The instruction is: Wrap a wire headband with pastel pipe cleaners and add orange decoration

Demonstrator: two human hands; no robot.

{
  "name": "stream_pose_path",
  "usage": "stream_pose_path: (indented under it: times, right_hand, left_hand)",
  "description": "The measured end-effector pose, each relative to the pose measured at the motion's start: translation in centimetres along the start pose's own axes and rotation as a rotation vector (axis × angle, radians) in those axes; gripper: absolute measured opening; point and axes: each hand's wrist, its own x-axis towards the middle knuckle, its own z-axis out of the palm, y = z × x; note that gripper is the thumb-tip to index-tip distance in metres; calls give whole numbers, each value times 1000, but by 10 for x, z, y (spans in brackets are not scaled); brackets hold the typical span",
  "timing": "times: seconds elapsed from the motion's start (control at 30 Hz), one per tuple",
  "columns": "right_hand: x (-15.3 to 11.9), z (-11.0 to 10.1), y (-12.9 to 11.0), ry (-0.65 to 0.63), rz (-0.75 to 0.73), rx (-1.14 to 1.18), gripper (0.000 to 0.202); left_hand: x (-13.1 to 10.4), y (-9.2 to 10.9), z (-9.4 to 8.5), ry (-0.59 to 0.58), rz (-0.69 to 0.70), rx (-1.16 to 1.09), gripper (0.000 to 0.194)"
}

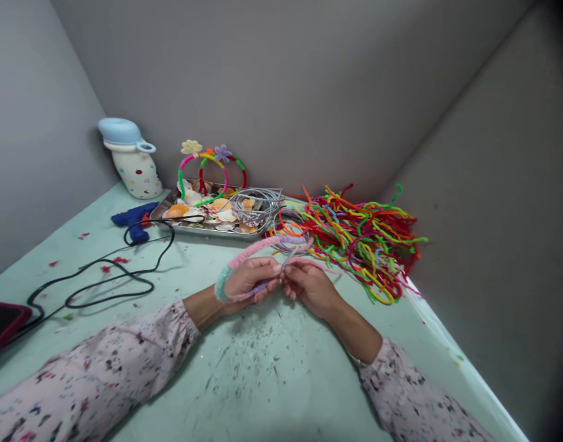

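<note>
My left hand (251, 279) is closed on a hoop (222, 282) wrapped in fuzzy pink, mint and purple pipe cleaner, which loops round the hand. Close beside it, my right hand (312, 290) pinches a pale pink pipe cleaner (315, 263) against the hoop's grey wire end. The fingertips of both hands nearly meet, so the exact join is hidden. The pink strand's free end sticks out past the right hand. Both hands are just above the tabletop.
Behind the hands, a metal tray (207, 232) holds shells, coiled grey wire (258, 205) and two flower-topped hoops (226, 172). Loose pipe cleaners (364, 236) pile up at right. A blue glue gun (136, 218), black cord (110, 261), bottle (136, 169) and phone (5, 325) are at left.
</note>
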Motion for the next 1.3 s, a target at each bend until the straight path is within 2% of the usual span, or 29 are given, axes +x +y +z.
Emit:
stream_pose_path:
  times: [0.33,0.47,0.6,0.9,1.3]
  right_hand:
    - [2,1,-2,50,-16,113,13]
    - [0,2,-6,34,-9,148,19]
    - [-2,3,-6,41,-11,109,22]
    - [-1,5,-7,79,-46,52,24]
    - [2,1,1,150,-186,-121,19]
  left_hand:
    - [1,-1,-4,123,62,155,23]
    - [3,-2,-7,210,160,238,20]
    - [4,-2,-9,280,177,274,19]
    - [6,-4,-9,258,187,310,24]
    - [5,-6,-10,227,156,269,20]
